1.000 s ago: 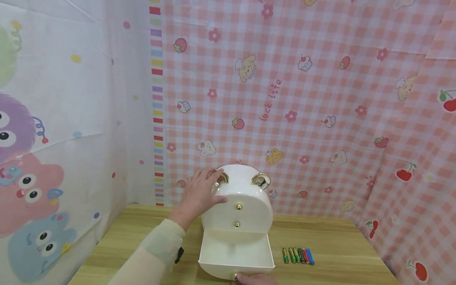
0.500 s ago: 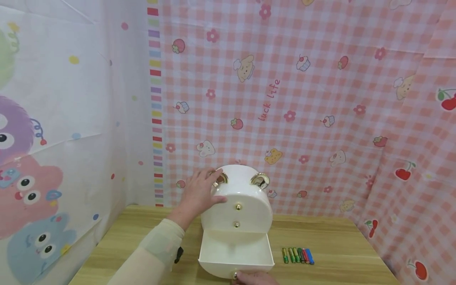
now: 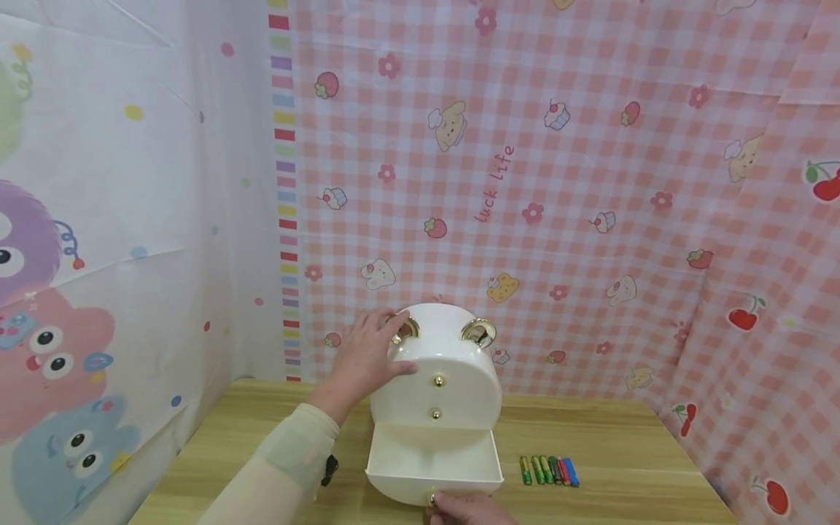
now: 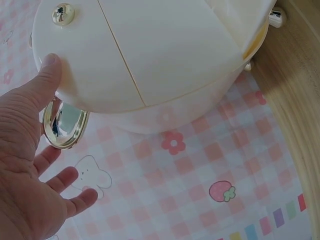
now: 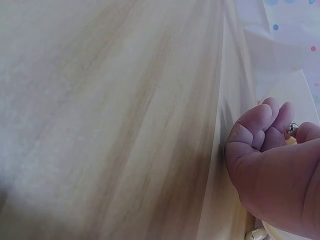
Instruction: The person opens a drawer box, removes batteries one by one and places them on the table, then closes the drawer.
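Observation:
A white rounded storage box (image 3: 459, 350) with gold ring-shaped ears (image 3: 480, 332) and gold knobs stands on the table. Its bottom drawer (image 3: 433, 456) is pulled out, with a bare white inside. My left hand (image 3: 367, 354) rests at the box's upper left. In the left wrist view, the thumb (image 4: 47, 75) lies against the front face and the other fingers (image 4: 62, 180) spread loosely by the gold ear (image 4: 65, 125). My right hand (image 3: 469, 508) pinches the drawer's gold knob (image 3: 432, 499) between thumb and finger; in the right wrist view the remaining fingers are curled.
Several batteries (image 3: 550, 471), green, dark, red and blue, lie in a row right of the drawer on the wooden table (image 3: 610, 437). A pink checked cloth (image 3: 407, 131) hangs behind, and a white cartoon-print cloth (image 3: 164, 182) on the left.
The drawer has slid slightly inward, toward the box, with my right hand following on its knob. My left hand and the box have stayed in place.

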`<state>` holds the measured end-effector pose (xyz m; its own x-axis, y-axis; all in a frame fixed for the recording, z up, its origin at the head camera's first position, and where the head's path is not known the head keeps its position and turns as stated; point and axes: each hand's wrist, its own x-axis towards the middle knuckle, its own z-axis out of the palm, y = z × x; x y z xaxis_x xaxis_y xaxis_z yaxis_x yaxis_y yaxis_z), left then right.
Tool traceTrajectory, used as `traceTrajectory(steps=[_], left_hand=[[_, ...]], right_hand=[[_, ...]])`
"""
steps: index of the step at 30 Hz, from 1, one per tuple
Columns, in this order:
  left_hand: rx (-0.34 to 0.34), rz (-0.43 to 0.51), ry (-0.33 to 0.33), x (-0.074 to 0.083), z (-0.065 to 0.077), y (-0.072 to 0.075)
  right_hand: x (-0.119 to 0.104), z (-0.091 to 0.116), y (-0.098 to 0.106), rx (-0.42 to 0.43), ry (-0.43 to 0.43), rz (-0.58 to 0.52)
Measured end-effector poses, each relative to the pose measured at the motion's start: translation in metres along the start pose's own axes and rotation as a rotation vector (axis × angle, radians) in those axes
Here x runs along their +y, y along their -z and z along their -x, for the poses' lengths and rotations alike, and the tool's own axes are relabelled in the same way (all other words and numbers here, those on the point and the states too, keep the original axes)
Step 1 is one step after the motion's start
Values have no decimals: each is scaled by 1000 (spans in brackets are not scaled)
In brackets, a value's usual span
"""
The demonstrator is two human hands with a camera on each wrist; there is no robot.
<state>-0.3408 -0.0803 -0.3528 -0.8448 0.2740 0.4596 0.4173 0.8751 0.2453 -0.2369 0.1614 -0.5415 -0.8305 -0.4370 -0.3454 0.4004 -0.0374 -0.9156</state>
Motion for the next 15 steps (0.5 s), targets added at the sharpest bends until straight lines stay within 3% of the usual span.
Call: traceTrajectory(steps=[15], left_hand=[[-5,-5,4,-1,0,-1]], right_hand=[[-10,-1,-3,61,-28,41]])
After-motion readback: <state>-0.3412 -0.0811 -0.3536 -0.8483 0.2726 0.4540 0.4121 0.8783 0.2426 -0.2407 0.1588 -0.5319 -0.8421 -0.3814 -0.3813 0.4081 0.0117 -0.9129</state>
